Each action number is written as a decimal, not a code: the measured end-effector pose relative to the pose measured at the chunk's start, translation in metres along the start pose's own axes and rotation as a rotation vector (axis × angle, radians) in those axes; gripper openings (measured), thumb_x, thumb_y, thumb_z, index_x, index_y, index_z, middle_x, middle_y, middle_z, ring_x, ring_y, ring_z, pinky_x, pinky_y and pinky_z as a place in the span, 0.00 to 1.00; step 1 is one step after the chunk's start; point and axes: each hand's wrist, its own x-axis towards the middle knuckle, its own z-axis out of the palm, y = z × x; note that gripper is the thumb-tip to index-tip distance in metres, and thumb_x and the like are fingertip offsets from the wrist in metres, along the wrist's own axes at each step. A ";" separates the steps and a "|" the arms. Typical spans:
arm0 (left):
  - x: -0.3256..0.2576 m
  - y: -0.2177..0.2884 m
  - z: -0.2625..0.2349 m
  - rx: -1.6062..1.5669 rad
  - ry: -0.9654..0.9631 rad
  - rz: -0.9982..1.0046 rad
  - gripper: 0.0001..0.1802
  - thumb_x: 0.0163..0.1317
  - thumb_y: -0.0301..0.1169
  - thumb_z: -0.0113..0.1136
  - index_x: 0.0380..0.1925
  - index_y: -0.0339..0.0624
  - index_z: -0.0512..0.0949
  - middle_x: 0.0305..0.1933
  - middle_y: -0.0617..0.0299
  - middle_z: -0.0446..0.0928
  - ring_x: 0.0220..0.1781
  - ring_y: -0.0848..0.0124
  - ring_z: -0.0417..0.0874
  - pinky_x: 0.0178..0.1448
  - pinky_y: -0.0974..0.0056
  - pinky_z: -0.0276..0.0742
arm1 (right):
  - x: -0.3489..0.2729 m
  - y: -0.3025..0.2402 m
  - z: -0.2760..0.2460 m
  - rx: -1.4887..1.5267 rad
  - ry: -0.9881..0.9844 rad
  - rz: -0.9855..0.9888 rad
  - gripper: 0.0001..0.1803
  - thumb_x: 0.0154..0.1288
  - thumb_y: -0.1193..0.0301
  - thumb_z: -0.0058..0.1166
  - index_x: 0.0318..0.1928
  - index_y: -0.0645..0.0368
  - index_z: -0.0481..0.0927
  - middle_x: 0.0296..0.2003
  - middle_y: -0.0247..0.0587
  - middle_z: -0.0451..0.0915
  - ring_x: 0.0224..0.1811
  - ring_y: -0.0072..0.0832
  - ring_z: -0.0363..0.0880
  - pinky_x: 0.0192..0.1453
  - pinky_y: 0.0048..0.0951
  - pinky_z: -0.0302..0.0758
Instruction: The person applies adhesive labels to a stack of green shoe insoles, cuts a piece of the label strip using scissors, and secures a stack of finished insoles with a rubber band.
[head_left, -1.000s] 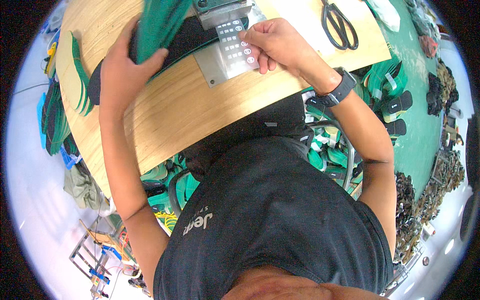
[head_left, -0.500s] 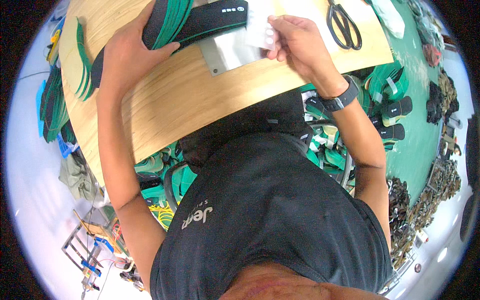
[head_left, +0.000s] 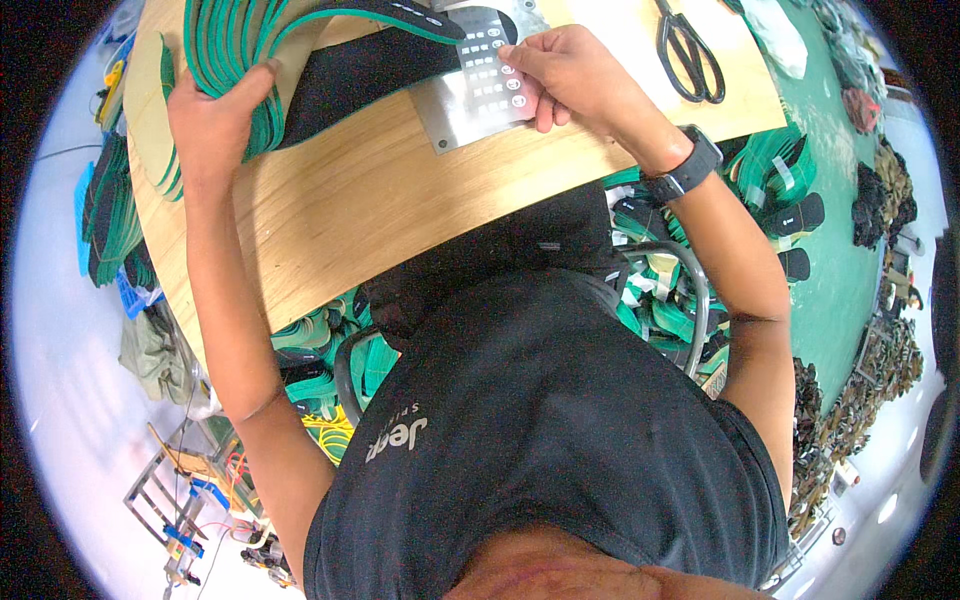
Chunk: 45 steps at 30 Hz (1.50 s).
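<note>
My left hand (head_left: 212, 125) grips a fanned stack of green-edged insoles (head_left: 225, 45) at the table's far left, thumb on top. One black insole (head_left: 415, 18) arches out from the stack to the right, its tip close to the sheet. Beneath it, another black insole (head_left: 365, 75) lies flat on the wooden table. My right hand (head_left: 575, 80) pinches the right edge of a thin clear sheet (head_left: 485, 68) with rows of small white printed marks. That sheet is over a shiny metal plate (head_left: 445, 120), which lies on the table.
Black-handled scissors (head_left: 692, 62) lie on the wooden table (head_left: 330, 215), right of my right hand. More insoles (head_left: 160, 110) lie at the table's left edge. Bundles of insoles (head_left: 775, 175) sit on the green floor to the right, and others are below the table.
My left hand has shifted left and now holds the insoles fanned and bent. The sheet in my right hand has turned, showing its printed marks, and the flat insole is more exposed.
</note>
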 end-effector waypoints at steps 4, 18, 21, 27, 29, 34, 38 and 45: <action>0.003 -0.004 -0.001 -0.105 0.080 0.020 0.12 0.45 0.28 0.66 0.31 0.36 0.79 0.29 0.65 0.80 0.30 0.78 0.77 0.39 0.71 0.72 | 0.004 0.004 -0.002 0.001 -0.011 0.015 0.18 0.67 0.62 0.48 0.25 0.62 0.76 0.14 0.37 0.76 0.09 0.19 0.72 0.09 0.14 0.60; 0.005 -0.011 -0.004 -0.093 0.019 0.035 0.13 0.47 0.30 0.67 0.33 0.37 0.80 0.32 0.66 0.79 0.32 0.79 0.76 0.41 0.71 0.72 | 0.006 0.000 -0.001 -0.076 0.008 -0.037 0.19 0.68 0.61 0.47 0.24 0.62 0.76 0.13 0.36 0.76 0.09 0.18 0.71 0.09 0.14 0.62; 0.004 -0.008 -0.001 -0.075 0.030 0.047 0.12 0.48 0.30 0.67 0.32 0.38 0.80 0.30 0.67 0.79 0.31 0.80 0.75 0.41 0.71 0.72 | 0.009 0.001 -0.001 -0.088 0.024 -0.058 0.19 0.68 0.61 0.47 0.25 0.62 0.76 0.14 0.36 0.76 0.09 0.17 0.71 0.09 0.14 0.62; 0.005 -0.008 -0.003 -0.056 0.019 0.043 0.10 0.48 0.31 0.67 0.30 0.38 0.81 0.28 0.68 0.79 0.29 0.80 0.75 0.39 0.72 0.71 | 0.012 0.006 -0.003 -0.045 0.013 -0.039 0.18 0.68 0.62 0.47 0.26 0.62 0.77 0.14 0.35 0.76 0.08 0.17 0.71 0.09 0.14 0.62; 0.003 -0.006 -0.006 -0.066 0.033 0.028 0.11 0.47 0.31 0.67 0.29 0.38 0.81 0.27 0.68 0.79 0.28 0.80 0.75 0.38 0.72 0.71 | 0.016 0.007 -0.004 -0.013 -0.016 -0.028 0.18 0.68 0.62 0.47 0.26 0.62 0.77 0.14 0.35 0.76 0.08 0.17 0.71 0.08 0.14 0.61; 0.004 -0.007 0.001 -0.048 0.046 0.030 0.11 0.47 0.31 0.67 0.29 0.37 0.81 0.28 0.68 0.79 0.29 0.80 0.75 0.38 0.72 0.71 | 0.016 0.011 -0.005 -0.026 0.024 -0.007 0.19 0.68 0.61 0.47 0.25 0.62 0.76 0.14 0.36 0.76 0.08 0.17 0.71 0.08 0.15 0.61; 0.001 -0.005 0.000 -0.044 0.048 0.022 0.11 0.46 0.31 0.68 0.30 0.37 0.81 0.28 0.67 0.79 0.30 0.80 0.75 0.39 0.72 0.72 | 0.014 0.008 -0.003 0.031 0.022 0.023 0.19 0.68 0.61 0.47 0.24 0.62 0.76 0.14 0.36 0.76 0.08 0.18 0.71 0.08 0.15 0.61; 0.000 -0.007 0.000 -0.029 0.047 0.021 0.12 0.47 0.31 0.67 0.30 0.37 0.80 0.29 0.66 0.79 0.31 0.80 0.75 0.40 0.72 0.72 | 0.006 0.002 0.000 0.044 0.028 0.007 0.21 0.67 0.59 0.48 0.23 0.62 0.76 0.14 0.38 0.77 0.08 0.18 0.71 0.08 0.15 0.60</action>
